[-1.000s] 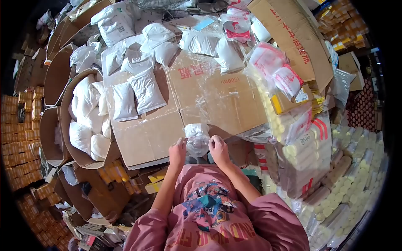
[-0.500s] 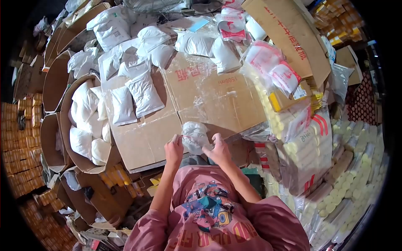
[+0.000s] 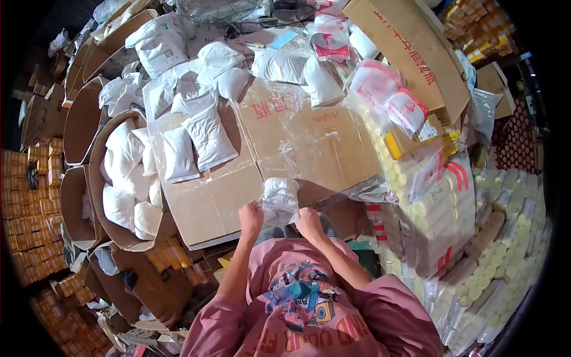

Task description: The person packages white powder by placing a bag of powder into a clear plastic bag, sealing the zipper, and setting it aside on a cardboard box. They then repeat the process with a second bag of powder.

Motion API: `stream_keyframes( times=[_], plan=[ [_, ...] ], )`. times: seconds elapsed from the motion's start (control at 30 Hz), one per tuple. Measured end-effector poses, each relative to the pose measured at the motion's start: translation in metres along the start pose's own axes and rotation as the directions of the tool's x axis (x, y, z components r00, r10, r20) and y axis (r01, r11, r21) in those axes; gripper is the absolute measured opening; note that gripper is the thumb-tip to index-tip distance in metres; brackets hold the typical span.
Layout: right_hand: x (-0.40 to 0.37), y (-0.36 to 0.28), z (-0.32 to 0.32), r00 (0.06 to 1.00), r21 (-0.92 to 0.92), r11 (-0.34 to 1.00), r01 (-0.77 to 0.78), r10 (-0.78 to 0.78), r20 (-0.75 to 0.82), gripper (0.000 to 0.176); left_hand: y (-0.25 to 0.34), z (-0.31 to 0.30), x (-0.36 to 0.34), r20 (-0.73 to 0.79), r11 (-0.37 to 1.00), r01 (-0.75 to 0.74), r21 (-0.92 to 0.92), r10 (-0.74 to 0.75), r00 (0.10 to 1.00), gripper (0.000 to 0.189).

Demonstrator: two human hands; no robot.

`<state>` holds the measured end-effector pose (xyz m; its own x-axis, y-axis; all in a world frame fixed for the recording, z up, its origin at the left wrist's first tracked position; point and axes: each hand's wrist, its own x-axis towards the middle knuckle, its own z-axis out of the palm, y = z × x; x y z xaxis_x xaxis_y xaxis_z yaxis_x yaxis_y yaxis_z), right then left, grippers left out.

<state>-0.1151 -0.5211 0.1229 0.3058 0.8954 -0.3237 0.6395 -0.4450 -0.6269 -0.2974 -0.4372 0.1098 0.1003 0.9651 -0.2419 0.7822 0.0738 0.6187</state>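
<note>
Work looks midway: left hand (image 3: 251,215) and right hand (image 3: 309,221) pinch closed on a clear bag (image 3: 279,195) at the worktop's (image 3: 309,143) near edge; many filled white bags (image 3: 208,140) lie finished beyond.

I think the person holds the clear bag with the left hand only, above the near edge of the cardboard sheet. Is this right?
Not quite. The head view shows both hands on it: the left hand and the right hand each grip the clear bag, above the near edge of the cardboard sheet.
</note>
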Motion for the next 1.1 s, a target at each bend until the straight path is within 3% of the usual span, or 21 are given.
stream_keyframes(
  times=[0.13,0.23,0.27,0.37,0.5,0.67,0.83,0.87,0.93,0.97,1.03,1.1],
  plan=[
    [-0.017,-0.037,-0.046,0.995,0.000,0.995,-0.100,0.100,-0.011,0.031,0.039,-0.049,-0.014,-0.026,0.992,-0.123,-0.004,0.123,0.992,0.019],
    [-0.017,-0.012,-0.038,0.995,-0.020,0.995,-0.094,0.093,-0.025,0.031,0.042,-0.054,-0.022,0.211,0.969,0.183,-0.165,-0.147,0.966,0.022],
    [-0.012,-0.001,-0.030,0.995,0.004,0.995,-0.097,0.096,0.033,0.031,0.044,-0.051,-0.021,0.239,0.959,0.215,-0.187,-0.168,0.956,0.024],
    [-0.006,0.009,0.000,0.995,-0.080,0.993,-0.092,0.093,0.016,0.031,0.008,-0.013,-0.027,0.061,0.998,-0.016,-0.060,0.020,0.998,0.024],
    [-0.006,-0.015,-0.016,0.987,-0.096,0.984,-0.150,0.155,0.046,0.031,0.002,-0.017,-0.032,0.078,0.999,0.040,0.013,-0.041,0.996,0.020],
    [0.007,-0.011,0.001,0.963,-0.052,0.963,-0.265,0.262,-0.055,0.025,0.015,-0.002,-0.028,0.094,0.989,0.112,0.096,-0.121,0.988,0.025],
    [0.023,0.015,0.024,0.976,0.002,0.976,-0.216,0.216,-0.023,0.016,0.012,0.024,-0.026,0.047,0.977,0.211,-0.007,-0.210,0.976,0.024],
    [0.023,0.023,0.028,0.981,0.003,0.981,-0.193,0.193,0.006,0.015,0.007,0.026,-0.027,0.008,0.992,0.126,0.011,-0.126,0.992,0.021],
    [0.017,0.034,0.032,0.987,-0.032,0.988,-0.150,0.151,0.046,0.009,-0.005,0.019,-0.034,0.031,0.992,0.125,0.008,-0.125,0.992,0.017],
    [0.011,0.020,0.012,0.946,-0.005,0.978,-0.208,0.202,0.255,0.007,-0.010,0.014,-0.037,0.042,0.992,0.125,0.005,-0.125,0.991,0.015],
    [-0.001,0.038,0.031,0.989,-0.212,0.977,0.018,0.013,0.147,0.006,-0.017,0.011,-0.049,0.062,0.993,0.104,0.047,-0.107,0.992,0.009],
    [-0.011,0.024,0.024,0.986,-0.152,0.988,0.021,0.005,0.168,0.007,-0.009,-0.003,-0.061,0.133,0.992,0.099,0.083,-0.109,0.985,0.011]
  ],
)
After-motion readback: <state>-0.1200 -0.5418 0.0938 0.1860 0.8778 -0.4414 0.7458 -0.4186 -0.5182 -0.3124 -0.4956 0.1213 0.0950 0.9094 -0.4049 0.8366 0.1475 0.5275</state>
